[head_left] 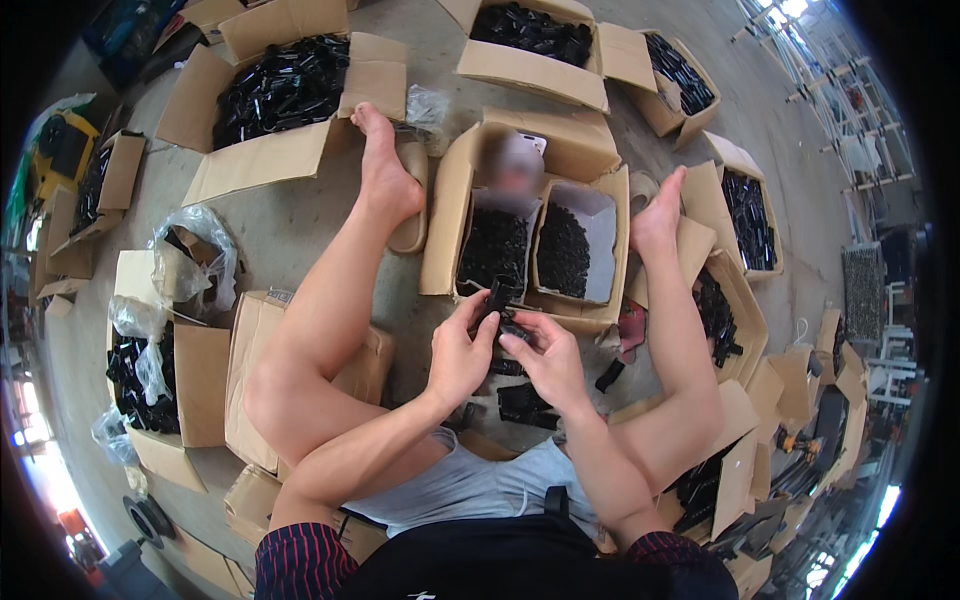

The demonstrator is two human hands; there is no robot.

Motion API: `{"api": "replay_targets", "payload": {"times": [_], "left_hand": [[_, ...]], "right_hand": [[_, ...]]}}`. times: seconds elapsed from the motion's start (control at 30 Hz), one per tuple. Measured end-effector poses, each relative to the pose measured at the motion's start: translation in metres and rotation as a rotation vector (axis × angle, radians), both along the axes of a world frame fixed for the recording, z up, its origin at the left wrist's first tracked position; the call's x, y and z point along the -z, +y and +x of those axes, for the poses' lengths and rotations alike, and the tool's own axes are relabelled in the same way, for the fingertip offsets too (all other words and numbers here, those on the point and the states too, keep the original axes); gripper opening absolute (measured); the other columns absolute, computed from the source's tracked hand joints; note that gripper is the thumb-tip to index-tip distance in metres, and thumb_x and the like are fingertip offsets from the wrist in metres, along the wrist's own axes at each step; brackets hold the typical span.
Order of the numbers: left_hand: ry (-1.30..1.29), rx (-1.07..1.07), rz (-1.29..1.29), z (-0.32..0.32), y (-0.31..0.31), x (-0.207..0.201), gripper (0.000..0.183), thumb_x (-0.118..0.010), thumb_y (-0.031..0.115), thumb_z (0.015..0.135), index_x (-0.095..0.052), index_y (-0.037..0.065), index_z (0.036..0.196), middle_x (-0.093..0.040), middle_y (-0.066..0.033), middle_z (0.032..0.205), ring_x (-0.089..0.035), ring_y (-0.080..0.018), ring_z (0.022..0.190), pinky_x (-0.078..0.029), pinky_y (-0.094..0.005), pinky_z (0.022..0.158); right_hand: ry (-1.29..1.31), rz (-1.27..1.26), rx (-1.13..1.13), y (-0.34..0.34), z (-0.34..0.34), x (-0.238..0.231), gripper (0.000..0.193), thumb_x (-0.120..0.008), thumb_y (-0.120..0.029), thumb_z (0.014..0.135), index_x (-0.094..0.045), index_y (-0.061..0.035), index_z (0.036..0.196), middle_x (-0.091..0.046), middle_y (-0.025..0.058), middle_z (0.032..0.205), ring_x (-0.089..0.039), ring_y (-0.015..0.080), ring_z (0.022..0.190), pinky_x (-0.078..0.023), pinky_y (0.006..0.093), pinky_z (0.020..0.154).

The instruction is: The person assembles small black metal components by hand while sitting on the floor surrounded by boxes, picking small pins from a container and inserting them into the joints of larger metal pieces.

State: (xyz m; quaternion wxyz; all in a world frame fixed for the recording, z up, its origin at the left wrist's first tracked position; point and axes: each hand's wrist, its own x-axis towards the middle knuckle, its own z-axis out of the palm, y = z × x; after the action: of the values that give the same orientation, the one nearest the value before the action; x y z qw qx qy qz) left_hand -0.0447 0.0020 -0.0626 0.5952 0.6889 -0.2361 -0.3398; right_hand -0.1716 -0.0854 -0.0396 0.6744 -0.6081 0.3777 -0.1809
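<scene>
My left hand (462,352) is closed round a black tubular plastic part (499,290), its upper end pointing away from me. Close against it, my right hand (546,358) pinches a smaller black plastic piece (515,328); whether the two pieces are joined I cannot tell. Just beyond both hands stands an open cardboard box (440,235). Inside it are two grey bins, the left holding small black pieces (493,245) and the right holding more small black pieces (563,250). Loose black plastic parts (527,405) lie on the floor between my legs, below the hands.
Open cartons surround me, including one of black parts (283,90) at the far left and another (530,32) at the far middle. A carton with clear plastic bags (178,272) sits at left. My legs flank the middle box. Metal racks (850,110) stand far right.
</scene>
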Motion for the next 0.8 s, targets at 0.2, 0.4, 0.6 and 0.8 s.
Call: {"api": "replay_targets", "payload": {"times": [0.2,0.4,0.6,0.8], "left_hand": [[0.747,0.368,-0.017,0.013,0.004,-0.025,0.067,-0.067,0.015,0.099,-0.033,0.005,0.155,-0.067,-0.0103,0.125,-0.064,-0.0171,0.114,-0.051,-0.0321,0.099],[1.064,0.622,0.086,0.015,0.0,-0.017,0.072,-0.074,0.021,0.094,-0.035,0.012,0.155,-0.066,-0.0098,0.13,-0.064,-0.0212,0.12,-0.054,-0.0387,0.102],[1.106,0.654,0.065,0.013,0.002,-0.018,0.068,-0.074,0.014,0.093,-0.04,0.011,0.152,-0.068,-0.0075,0.127,-0.066,-0.0214,0.118,-0.053,-0.0377,0.103],[0.877,0.596,0.12,0.011,-0.005,-0.016,0.058,-0.072,0.005,0.093,-0.049,0.005,0.146,-0.071,-0.0042,0.119,-0.066,-0.011,0.109,-0.054,-0.0291,0.096]], "right_hand": [[-0.001,0.13,0.048,-0.036,-0.027,-0.023,0.032,-0.067,-0.013,0.098,-0.065,0.0068,0.123,-0.072,0.0108,0.106,-0.069,0.0117,0.09,-0.059,0.0256,0.082],[0.038,0.161,0.035,-0.041,-0.046,-0.044,0.032,-0.069,-0.011,0.097,-0.064,0.0066,0.124,-0.071,0.0108,0.106,-0.068,0.0116,0.09,-0.059,0.0256,0.082],[0.042,0.241,0.082,-0.046,-0.049,-0.043,0.037,-0.07,-0.012,0.096,-0.061,0.0057,0.128,-0.071,0.0107,0.105,-0.068,0.0109,0.09,-0.056,0.0242,0.077],[0.023,0.252,0.102,-0.045,-0.048,-0.038,0.054,-0.072,-0.008,0.093,-0.048,0.0058,0.14,-0.067,0.0139,0.112,-0.068,0.0149,0.095,-0.058,0.0276,0.083]]}}
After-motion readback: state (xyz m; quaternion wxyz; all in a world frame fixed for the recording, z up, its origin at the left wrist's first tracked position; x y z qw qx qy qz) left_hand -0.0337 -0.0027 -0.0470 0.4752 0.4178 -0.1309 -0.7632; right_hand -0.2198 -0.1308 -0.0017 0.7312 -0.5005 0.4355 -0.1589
